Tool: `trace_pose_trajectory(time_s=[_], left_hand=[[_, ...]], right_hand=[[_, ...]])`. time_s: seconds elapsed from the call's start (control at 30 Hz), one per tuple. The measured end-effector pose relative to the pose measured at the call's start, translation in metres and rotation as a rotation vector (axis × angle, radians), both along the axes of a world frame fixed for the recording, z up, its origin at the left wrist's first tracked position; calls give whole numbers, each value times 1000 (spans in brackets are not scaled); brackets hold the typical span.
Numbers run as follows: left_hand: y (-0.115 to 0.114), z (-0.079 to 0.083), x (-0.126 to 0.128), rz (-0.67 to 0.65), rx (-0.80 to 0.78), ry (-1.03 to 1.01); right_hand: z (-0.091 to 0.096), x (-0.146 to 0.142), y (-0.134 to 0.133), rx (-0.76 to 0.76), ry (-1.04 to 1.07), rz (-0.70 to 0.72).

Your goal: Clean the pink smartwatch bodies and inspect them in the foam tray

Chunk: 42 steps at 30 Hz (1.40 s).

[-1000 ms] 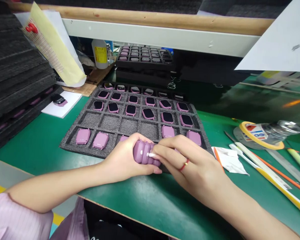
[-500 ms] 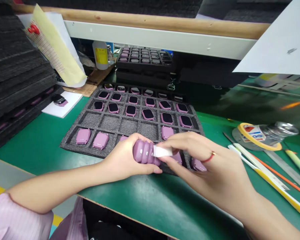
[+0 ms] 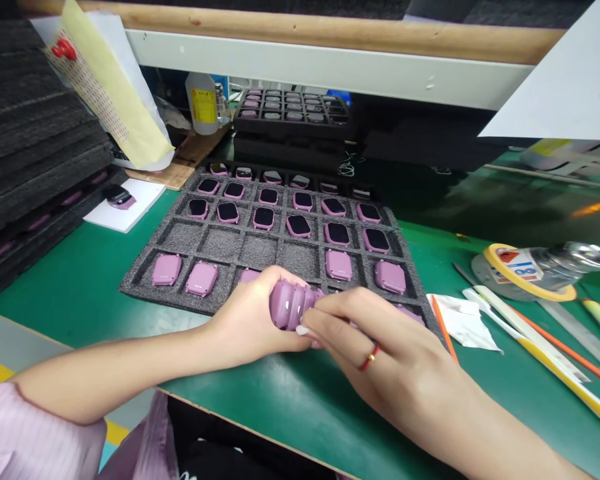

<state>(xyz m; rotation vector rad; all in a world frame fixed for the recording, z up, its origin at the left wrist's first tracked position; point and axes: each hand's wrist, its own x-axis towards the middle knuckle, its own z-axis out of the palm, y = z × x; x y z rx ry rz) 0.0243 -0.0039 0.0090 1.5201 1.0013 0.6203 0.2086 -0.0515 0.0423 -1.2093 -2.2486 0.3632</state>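
My left hand (image 3: 250,317) is wrapped round a short stack of purple watch cases (image 3: 286,305), held on edge above the front of a black foam tray (image 3: 260,250). My right hand (image 3: 385,343) reaches in from the right, its fingers pinched together against the stack's right end. A small white piece (image 3: 303,329) shows at its fingertips, mostly covered, so its kind cannot be made out. Purple watch cases (image 3: 339,265) lie back up in the tray's near rows. Further back, watches with dark screens (image 3: 264,218) fill several cells.
On the right lie a crumpled white paper (image 3: 465,321), an orange stick (image 3: 444,330), a toothbrush (image 3: 560,370) and a glass bottle with tape round it (image 3: 515,270). Foam trays (image 3: 35,127) are stacked at left. A shelf beam (image 3: 330,63) crosses above.
My right hand has moved left and closed over the stack's right end, hiding most of the white piece. The white paper and orange stick now show. My left hand stays nearly still.
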Motion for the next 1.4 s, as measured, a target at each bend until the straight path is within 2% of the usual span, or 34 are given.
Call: trace_pose_trajectory(time_s=[0.17, 0.3, 0.43, 0.57, 0.63, 0.7, 0.8, 0.9, 0.93, 1.0, 1.07, 1.13, 1.2, 1.3, 1.4], left_hand=[[1, 2, 1, 1, -14, 49], [0, 2, 0, -5, 12, 25], [-1, 1, 0, -1, 11, 71], [0, 1, 0, -12, 12, 52], [0, 1, 0, -11, 23, 42], [0, 1, -1, -9, 36, 58], [-1, 2, -3, -13, 37, 77], [-2, 2, -5, -21, 33, 66], [-2, 1, -5, -23, 34, 62], [-2, 1, -5, -21, 29, 63], [-1, 2, -5, -26, 23, 74], [-1, 2, -4, -30, 18, 84], [0, 2, -4, -31, 10, 92], [0, 3, -4, -30, 0, 92], [-1, 4, -4, -28, -8, 80]], right_hand=[[-4, 1, 2, 162, -49, 47], [-4, 0, 0, 93, -26, 29], [-5, 0, -2, 183, -47, 12], [-8, -1, -2, 123, -42, 32], [-9, 1, 1, 193, -66, 19], [-6, 6, 5, 313, -90, -33], [6, 26, 7, 412, -117, -171], [13, 66, 1, 462, -238, -430], [12, 83, -3, 439, -299, -553], [2, 121, -12, 296, -379, -778], [-13, 155, -22, 156, -457, -825], [-27, 174, -34, 117, -548, -789], [-39, 176, -44, 136, -591, -719], [-52, 159, -52, 177, -555, -655], [-57, 147, -51, 111, -479, -616]])
